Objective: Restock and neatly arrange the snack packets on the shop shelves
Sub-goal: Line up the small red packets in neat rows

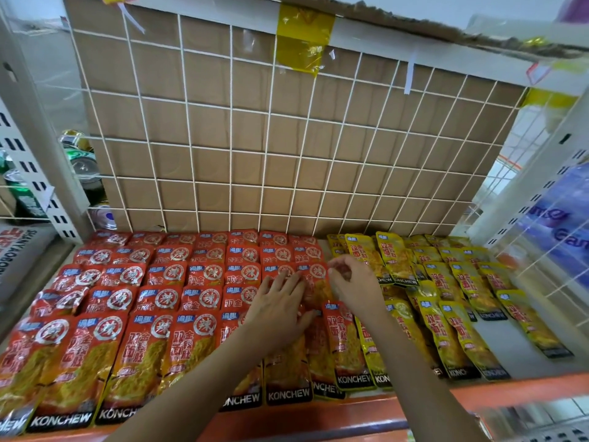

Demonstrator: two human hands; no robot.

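The red snack packets (159, 301) lie flat in overlapping rows across the left and centre of the shelf (516, 342), with their printed faces up and the KONCHEW bands toward the near edge. The yellow snack packets (446, 282) fill the right part in looser, slightly fanned rows. One bare patch of shelf shows at the near right.

The left hand (280, 301) rests palm down on the rightmost red rows with its fingers straight and spread, grasping nothing. The right hand (353, 282) is just beside it, over the seam between red and yellow, with its fingers curled inward. Whether they pinch a packet cannot be determined.

An orange front rail (478, 393) borders the near edge. A white wire grid (269, 122) stands at the far side, backed by cardboard (223, 78), and a strip of yellow tape (302, 36) is stuck at the top. Drink cans (81, 161) sit behind the left upright. A blue package (561, 224) occupies the right bay.
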